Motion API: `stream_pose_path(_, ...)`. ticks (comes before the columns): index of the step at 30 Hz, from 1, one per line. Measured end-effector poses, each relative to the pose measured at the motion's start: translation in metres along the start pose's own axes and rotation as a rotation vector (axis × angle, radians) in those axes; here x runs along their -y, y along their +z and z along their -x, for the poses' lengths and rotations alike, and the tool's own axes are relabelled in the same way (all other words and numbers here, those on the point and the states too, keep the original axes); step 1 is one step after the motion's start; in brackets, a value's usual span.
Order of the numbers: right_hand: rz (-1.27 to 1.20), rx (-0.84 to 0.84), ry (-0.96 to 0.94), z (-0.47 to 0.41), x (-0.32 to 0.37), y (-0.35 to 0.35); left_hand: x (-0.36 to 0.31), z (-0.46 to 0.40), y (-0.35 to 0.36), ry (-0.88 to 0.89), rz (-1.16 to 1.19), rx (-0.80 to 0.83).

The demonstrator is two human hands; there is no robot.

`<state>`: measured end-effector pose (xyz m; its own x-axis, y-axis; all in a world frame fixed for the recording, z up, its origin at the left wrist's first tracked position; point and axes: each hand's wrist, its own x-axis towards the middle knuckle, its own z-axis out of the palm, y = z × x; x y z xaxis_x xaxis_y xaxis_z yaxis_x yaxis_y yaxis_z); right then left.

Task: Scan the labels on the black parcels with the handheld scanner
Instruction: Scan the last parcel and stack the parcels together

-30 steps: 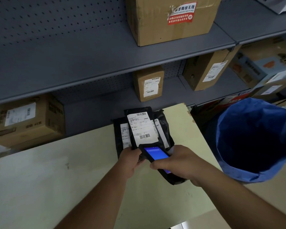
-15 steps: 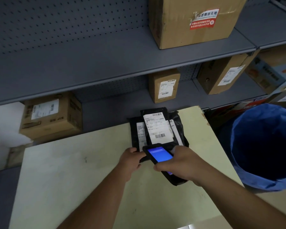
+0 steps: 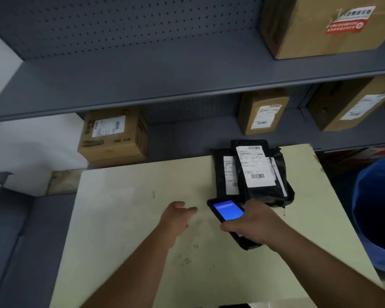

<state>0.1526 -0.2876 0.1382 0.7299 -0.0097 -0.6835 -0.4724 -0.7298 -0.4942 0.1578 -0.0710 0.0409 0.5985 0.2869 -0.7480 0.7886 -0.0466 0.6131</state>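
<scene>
Head view: right hand (image 3: pixel 257 227) clamps scanner (image 3: pixel 228 213), screen lit blue, just before parcels (image 3: pixel 253 172). Left hand (image 3: pixel 176 217) on table (image 3: pixel 125 218), fingers seemingly loosely apart, empty.

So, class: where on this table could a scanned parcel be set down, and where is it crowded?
Free: the table's left part, from its left edge to the left hand, and the near strip between the forearms. Crowded: the far right corner, where the black parcels overlap, with the right hand and scanner just before them.
</scene>
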Motion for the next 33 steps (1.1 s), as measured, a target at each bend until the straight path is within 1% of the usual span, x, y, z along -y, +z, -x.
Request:
stream_pose_path(6,0.015,0.025,0.029,-0.001,0.008,0.037,0.022,0.001,-0.042,-0.011,-0.003,-0.001)
stream_pose_path(11,0.027,0.002,0.048,-0.002,0.007,0.071,0.041,0.001,-0.068,-0.014,-0.045,-0.03)
stream_pose_path(14,0.042,-0.02,0.073,-0.004,0.001,0.094,0.051,0.001,-0.078,-0.001,-0.086,-0.021)
stream_pose_path(20,0.059,-0.077,0.128,-0.005,-0.02,0.132,0.077,0.003,-0.083,0.03,-0.113,0.01)
stream_pose_path(23,0.047,-0.097,0.159,-0.007,-0.032,0.149,0.087,0.007,-0.081,0.055,-0.164,0.03)
stream_pose_path(29,0.062,-0.119,0.212,-0.008,-0.052,0.173,0.108,0.008,-0.074,0.098,-0.256,0.039)
stream_pose_path(33,0.057,-0.124,0.226,-0.007,-0.06,0.187,0.124,0.009,-0.068,0.098,-0.267,0.041)
